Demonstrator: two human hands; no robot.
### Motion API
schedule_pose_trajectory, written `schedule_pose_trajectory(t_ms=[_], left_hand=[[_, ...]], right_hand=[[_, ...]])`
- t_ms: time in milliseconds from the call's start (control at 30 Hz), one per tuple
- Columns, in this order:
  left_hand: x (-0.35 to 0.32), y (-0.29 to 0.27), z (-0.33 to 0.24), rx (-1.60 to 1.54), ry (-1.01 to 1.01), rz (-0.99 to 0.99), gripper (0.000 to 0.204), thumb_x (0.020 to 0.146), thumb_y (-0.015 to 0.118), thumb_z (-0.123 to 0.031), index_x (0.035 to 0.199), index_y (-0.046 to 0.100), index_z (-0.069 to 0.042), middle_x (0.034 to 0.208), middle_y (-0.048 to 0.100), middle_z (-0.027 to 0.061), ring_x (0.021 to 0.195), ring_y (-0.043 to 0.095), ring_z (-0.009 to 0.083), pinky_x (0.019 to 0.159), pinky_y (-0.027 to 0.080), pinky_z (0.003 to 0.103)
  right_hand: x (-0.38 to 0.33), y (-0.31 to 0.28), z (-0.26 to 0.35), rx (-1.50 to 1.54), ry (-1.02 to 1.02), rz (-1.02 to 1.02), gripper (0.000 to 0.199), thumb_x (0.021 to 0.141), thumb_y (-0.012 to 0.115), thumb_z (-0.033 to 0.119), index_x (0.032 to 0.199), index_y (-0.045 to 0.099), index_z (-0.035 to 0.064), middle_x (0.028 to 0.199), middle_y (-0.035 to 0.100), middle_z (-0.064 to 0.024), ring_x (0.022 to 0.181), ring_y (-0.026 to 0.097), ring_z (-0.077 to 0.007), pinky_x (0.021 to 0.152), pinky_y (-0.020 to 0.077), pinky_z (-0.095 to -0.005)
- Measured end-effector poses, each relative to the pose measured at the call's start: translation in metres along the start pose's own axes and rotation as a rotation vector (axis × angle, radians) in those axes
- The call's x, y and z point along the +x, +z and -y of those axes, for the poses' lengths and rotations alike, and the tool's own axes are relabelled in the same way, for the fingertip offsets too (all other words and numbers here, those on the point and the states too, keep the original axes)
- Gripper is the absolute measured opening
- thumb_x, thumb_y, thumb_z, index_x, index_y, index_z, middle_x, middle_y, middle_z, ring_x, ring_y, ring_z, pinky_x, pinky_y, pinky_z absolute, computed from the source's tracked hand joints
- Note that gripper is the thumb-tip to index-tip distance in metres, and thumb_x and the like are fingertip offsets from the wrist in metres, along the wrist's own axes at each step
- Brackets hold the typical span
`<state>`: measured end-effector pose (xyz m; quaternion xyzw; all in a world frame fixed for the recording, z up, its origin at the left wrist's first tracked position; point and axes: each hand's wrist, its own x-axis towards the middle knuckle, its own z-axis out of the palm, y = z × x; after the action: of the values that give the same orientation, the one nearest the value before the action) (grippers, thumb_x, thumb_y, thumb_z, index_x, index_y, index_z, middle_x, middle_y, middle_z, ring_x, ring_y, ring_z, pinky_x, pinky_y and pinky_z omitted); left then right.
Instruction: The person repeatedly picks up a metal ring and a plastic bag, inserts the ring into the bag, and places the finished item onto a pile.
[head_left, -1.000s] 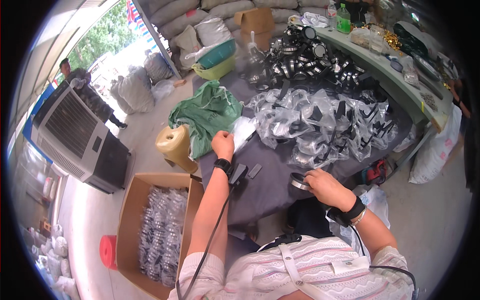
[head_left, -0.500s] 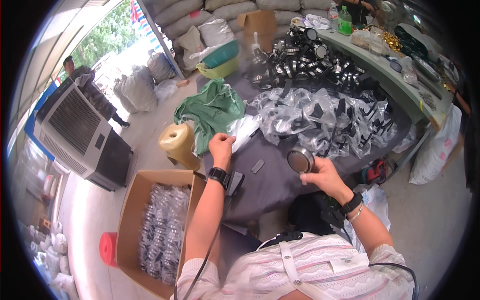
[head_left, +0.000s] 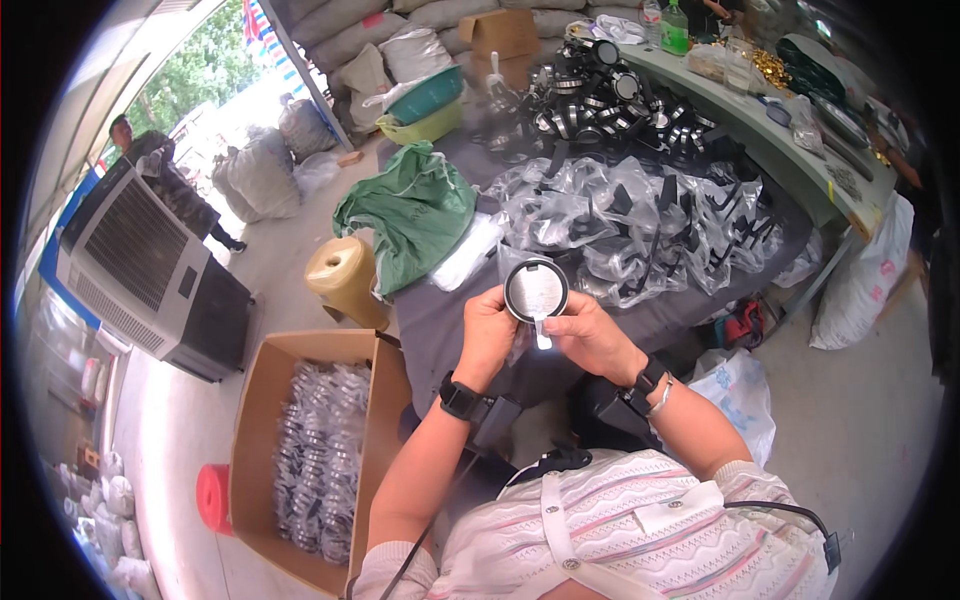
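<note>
A round black-rimmed disc with a silvery face [head_left: 536, 290] is held up over the near part of the dark-covered table [head_left: 440, 335]. My left hand [head_left: 488, 332] grips its left edge. On its lower right, my right hand [head_left: 592, 338] has its fingers closed round the rim. A small whitish tab or strip [head_left: 543, 335] hangs from the rim beside my right thumb. Just beyond the disc lie several clear plastic bags with black parts in them [head_left: 640, 225]. White bags [head_left: 470, 255] are stacked to the left of these.
Loose black-and-silver round parts [head_left: 600, 100] are heaped at the table's far end. Left of me stands a cardboard box [head_left: 250, 460] of bagged parts. A green sack [head_left: 405, 215], yellow stool [head_left: 340, 275] and air cooler [head_left: 150, 275] are farther left. Someone stands behind the cooler [head_left: 160, 175].
My right hand has brought the disc left to the middle, and its silvery face now shows. My left hand has moved right from beside the white bags and taken hold of the disc.
</note>
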<state>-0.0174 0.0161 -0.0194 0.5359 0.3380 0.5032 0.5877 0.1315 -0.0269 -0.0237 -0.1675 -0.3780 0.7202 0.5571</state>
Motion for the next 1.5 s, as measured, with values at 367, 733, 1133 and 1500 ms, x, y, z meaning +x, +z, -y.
schedule_pose_trajectory(t_ms=[367, 733, 1133, 1500], left_hand=[[-0.002, 0.025, -0.020, 0.028, 0.171, 0.024, 0.008, 0.089, 0.056, -0.009, 0.085, 0.057, -0.003, 0.060, 0.051, -0.0040, 0.047, 0.043, 0.0037, 0.042, 0.033, 0.019], [-0.028, 0.028, -0.007, 0.500, 0.200, 0.639, 0.007, 0.083, 0.060, -0.006, 0.081, 0.064, 0.000, 0.059, 0.055, -0.0013, 0.056, 0.051, 0.0044, 0.051, 0.040, 0.020], [0.014, -0.006, 0.051, 0.586, 0.197, -0.088, 0.010, 0.081, 0.062, -0.008, 0.078, 0.063, 0.001, 0.058, 0.056, 0.0010, 0.053, 0.049, 0.0053, 0.051, 0.040, 0.023], [0.015, -0.004, 0.045, 0.734, 0.259, -0.064, 0.002, 0.077, 0.062, -0.003, 0.076, 0.063, -0.002, 0.062, 0.059, 0.0094, 0.053, 0.057, 0.0173, 0.052, 0.043, 0.027]], right_hand=[[-0.024, -0.011, 0.024, -0.868, -0.028, -0.208, 0.022, 0.070, 0.069, -0.004, 0.081, 0.051, 0.0001, 0.075, 0.057, -0.0032, 0.066, 0.057, -0.0101, 0.060, 0.0489, -0.0257], [-0.031, -0.011, 0.077, -0.282, -0.276, -0.274, 0.027, 0.077, 0.067, 0.003, 0.103, 0.061, 0.0013, 0.092, 0.064, -0.0009, 0.079, 0.059, -0.0082, 0.072, 0.0496, -0.0247], [0.062, -0.136, 0.269, -2.294, -0.344, -0.563, 0.019, 0.074, 0.056, 0.004, 0.091, 0.061, -0.0010, 0.082, 0.063, -0.0170, 0.076, 0.061, -0.0336, 0.069, 0.0479, -0.0401], [0.142, -0.173, 0.280, -2.360, 0.727, -0.074, 0.026, 0.069, 0.054, 0.005, 0.090, 0.065, -0.0042, 0.089, 0.066, -0.0181, 0.075, 0.064, -0.0326, 0.063, 0.0501, -0.0417]])
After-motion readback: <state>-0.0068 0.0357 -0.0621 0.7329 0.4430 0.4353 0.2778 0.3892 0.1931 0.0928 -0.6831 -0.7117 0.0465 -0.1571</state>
